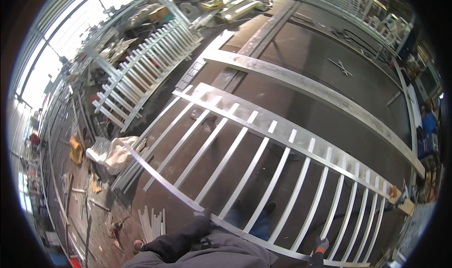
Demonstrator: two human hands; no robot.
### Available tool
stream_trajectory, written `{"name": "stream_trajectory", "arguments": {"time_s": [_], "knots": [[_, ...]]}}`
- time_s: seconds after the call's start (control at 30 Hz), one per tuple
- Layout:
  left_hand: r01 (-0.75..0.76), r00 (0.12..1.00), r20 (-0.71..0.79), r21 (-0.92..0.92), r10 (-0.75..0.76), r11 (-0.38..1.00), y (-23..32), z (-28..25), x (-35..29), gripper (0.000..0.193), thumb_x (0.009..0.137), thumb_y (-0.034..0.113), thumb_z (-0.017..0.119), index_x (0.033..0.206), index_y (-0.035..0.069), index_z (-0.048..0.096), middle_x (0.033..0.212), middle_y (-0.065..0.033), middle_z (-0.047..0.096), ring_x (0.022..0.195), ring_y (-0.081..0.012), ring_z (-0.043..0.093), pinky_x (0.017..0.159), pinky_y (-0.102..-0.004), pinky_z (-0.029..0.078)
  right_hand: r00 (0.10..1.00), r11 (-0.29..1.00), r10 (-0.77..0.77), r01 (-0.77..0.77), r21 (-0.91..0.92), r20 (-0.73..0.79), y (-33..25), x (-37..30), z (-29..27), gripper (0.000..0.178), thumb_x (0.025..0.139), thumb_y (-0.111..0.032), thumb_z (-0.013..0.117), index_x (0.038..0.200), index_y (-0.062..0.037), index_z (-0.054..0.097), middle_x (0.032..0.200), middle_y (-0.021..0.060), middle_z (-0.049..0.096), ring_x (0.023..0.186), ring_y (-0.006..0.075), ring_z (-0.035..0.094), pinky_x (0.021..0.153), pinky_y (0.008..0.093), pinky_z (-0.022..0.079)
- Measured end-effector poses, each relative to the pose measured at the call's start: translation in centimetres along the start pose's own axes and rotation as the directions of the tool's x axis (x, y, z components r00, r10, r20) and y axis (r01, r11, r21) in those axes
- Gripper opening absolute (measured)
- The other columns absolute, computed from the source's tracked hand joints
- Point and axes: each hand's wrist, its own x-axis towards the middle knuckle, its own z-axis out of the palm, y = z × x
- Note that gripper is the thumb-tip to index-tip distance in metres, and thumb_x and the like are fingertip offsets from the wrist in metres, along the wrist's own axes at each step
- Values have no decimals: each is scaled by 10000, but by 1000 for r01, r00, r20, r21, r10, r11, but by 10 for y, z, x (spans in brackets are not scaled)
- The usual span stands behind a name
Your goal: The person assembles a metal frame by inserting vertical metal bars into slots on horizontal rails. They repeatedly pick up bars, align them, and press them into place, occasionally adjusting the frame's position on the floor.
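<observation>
— Where is the metal railing [267,191]?

— In front of the person: its far side is over a pale board [263,118], its near rail [165,182] close to the body.

— And the fingers?

— The left hand [202,215] is at the near rail, but it is too dark; I cannot tell if it grips. The right hand [322,245] is at a bar [333,206]; its fingers are blurred, so also I cannot tell.

— What is unclear?

— The right sleeve [316,258] is cut by the lower edge. An orange thing [393,191] at the board's right end is too small to recognise.
</observation>
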Motion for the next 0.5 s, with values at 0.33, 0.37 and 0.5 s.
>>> {"name": "stream_trajectory", "arguments": {"time_s": [0.33,0.37,0.5], "knots": [[-391,863,210,-298,460,871,28,-34,-42,228,873,204,700,995,79,553,854,-81,601,769,-230,628,674,-385,535,959,948,171,-98,-303,226,-19,30,-57,576,704,-443,787,903,81,653,866,262,683,852,425,666,771,497,507],[-165,907,265,-494,328,854,40,-38,-49,211,888,212,695,996,87,564,869,-77,609,802,-240,634,717,-387,532,967,941,112,-29,-339,229,-29,34,-73,649,697,-486,783,971,88,660,951,287,682,932,451,657,822,508,507],[-24,812,331,-805,481,593,116,-55,-96,406,943,318,602,1197,39,452,1065,-125,577,936,-253,622,748,-407,550,963,907,-38,146,-396,267,-86,69,-155,688,788,-528,701,1120,72,649,1045,310,669,1037,483,619,902,496,496]]}}
